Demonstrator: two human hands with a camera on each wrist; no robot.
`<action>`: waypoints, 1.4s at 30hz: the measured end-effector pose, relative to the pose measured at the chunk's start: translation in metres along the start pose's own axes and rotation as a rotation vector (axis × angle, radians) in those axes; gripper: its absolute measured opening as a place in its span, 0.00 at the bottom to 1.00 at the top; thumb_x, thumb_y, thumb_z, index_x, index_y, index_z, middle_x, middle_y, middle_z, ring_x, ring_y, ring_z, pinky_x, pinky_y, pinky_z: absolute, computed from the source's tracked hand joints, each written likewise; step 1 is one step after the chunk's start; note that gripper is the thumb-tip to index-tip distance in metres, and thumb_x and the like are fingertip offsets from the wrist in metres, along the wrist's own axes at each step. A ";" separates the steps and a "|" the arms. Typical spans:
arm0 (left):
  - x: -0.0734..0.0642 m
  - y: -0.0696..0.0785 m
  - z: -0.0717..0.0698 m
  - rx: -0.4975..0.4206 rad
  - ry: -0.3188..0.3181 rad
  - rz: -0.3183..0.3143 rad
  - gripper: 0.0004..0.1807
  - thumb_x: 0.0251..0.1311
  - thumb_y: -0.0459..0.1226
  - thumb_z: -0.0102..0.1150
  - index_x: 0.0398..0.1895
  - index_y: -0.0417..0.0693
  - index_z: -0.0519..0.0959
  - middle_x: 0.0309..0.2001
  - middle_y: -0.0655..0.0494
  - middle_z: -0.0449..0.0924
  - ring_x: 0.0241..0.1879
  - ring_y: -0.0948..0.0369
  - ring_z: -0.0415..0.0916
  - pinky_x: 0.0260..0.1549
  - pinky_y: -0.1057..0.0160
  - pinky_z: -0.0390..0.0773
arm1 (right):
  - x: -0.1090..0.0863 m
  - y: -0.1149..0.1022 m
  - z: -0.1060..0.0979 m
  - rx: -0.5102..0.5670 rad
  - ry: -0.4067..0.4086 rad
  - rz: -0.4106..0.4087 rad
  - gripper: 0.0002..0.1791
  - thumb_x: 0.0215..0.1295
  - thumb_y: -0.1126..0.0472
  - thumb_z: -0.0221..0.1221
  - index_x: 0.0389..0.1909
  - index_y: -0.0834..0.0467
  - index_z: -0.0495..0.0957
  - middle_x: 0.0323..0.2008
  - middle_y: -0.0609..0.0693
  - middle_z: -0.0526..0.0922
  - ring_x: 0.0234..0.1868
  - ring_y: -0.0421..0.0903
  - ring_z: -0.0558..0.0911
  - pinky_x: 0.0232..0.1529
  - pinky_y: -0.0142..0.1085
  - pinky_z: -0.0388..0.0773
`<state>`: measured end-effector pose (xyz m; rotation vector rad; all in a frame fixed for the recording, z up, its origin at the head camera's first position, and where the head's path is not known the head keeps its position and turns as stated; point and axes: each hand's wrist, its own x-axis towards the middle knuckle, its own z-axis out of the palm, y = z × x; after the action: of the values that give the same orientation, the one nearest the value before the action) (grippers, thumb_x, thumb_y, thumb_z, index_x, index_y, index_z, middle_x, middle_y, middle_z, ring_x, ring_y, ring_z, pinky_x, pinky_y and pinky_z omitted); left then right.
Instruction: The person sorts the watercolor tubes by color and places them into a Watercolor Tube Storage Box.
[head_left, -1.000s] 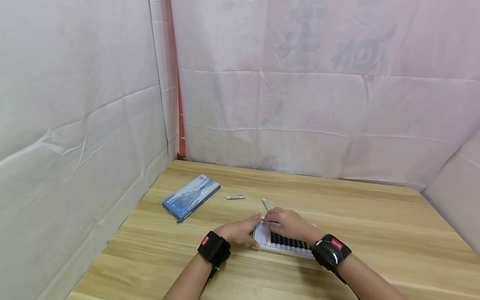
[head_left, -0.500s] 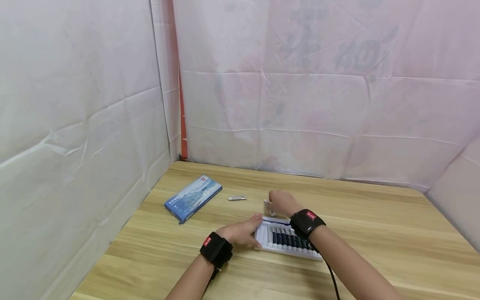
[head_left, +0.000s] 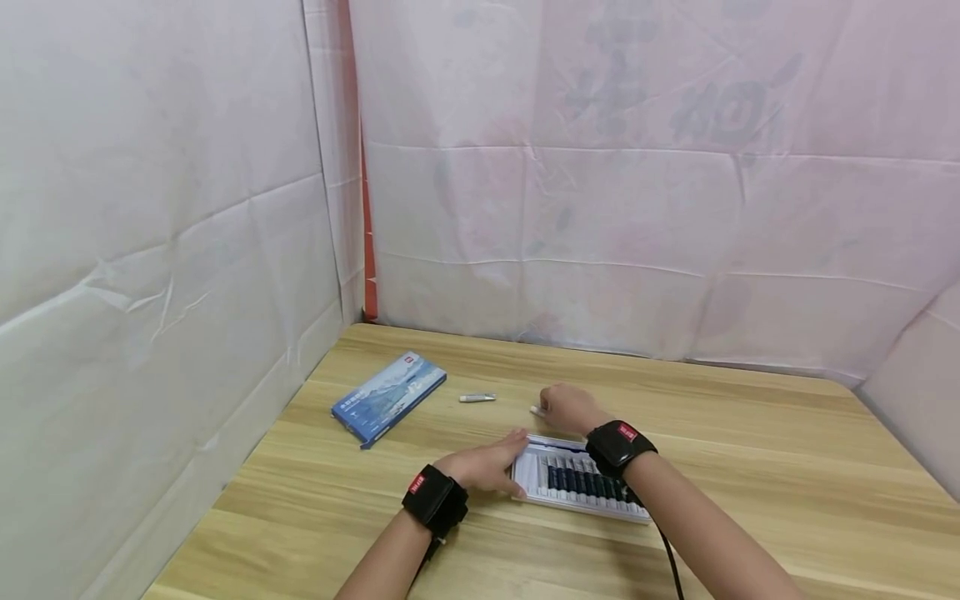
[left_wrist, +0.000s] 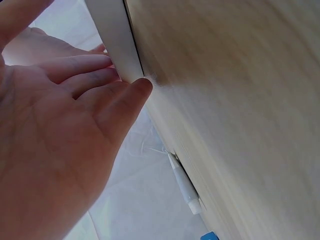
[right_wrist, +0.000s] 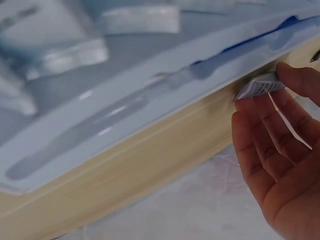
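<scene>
My left hand lies against the left end of a white tray holding a row of dark-labelled paint tubes. In the left wrist view, its straight fingers touch the tray's side wall. Just beyond the tray's far edge, my right hand pinches a small white paint tube between thumb and fingers, low over the table. Only the tube's left end shows past the fingers in the head view. The right forearm covers the tray's far right part.
Another paint tube lies on the wooden table left of the right hand. Farther left is a flat blue box with a mountain picture. White sheeting surrounds the table at the back and sides.
My right hand has moved from over the tray's left part to the tube behind it and now pinches that tube. The left hand has stayed at the tray's end.
</scene>
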<state>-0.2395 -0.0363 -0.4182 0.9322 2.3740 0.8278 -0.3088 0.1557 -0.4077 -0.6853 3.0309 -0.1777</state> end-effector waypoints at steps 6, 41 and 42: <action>0.001 -0.001 0.000 0.007 -0.002 -0.003 0.45 0.54 0.40 0.64 0.70 0.38 0.50 0.71 0.48 0.43 0.69 0.59 0.38 0.63 0.64 0.45 | -0.014 0.006 -0.007 0.016 0.015 -0.036 0.02 0.54 0.64 0.63 0.26 0.57 0.79 0.25 0.47 0.78 0.26 0.44 0.77 0.27 0.38 0.74; 0.003 -0.001 0.000 -0.019 0.001 -0.026 0.47 0.53 0.39 0.65 0.71 0.40 0.48 0.71 0.50 0.42 0.69 0.60 0.36 0.64 0.62 0.45 | -0.066 -0.029 -0.018 0.052 0.037 -0.337 0.06 0.53 0.65 0.63 0.33 0.55 0.81 0.31 0.44 0.79 0.32 0.40 0.78 0.31 0.35 0.77; 0.002 -0.001 0.000 -0.020 0.001 -0.027 0.47 0.53 0.39 0.65 0.71 0.40 0.48 0.71 0.50 0.42 0.69 0.60 0.37 0.64 0.62 0.45 | -0.066 -0.030 -0.018 0.054 0.032 -0.339 0.06 0.53 0.65 0.63 0.33 0.55 0.82 0.31 0.44 0.79 0.32 0.39 0.78 0.32 0.35 0.77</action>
<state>-0.2413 -0.0348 -0.4191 0.8909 2.3694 0.8398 -0.2372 0.1595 -0.3862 -1.1966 2.9021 -0.2777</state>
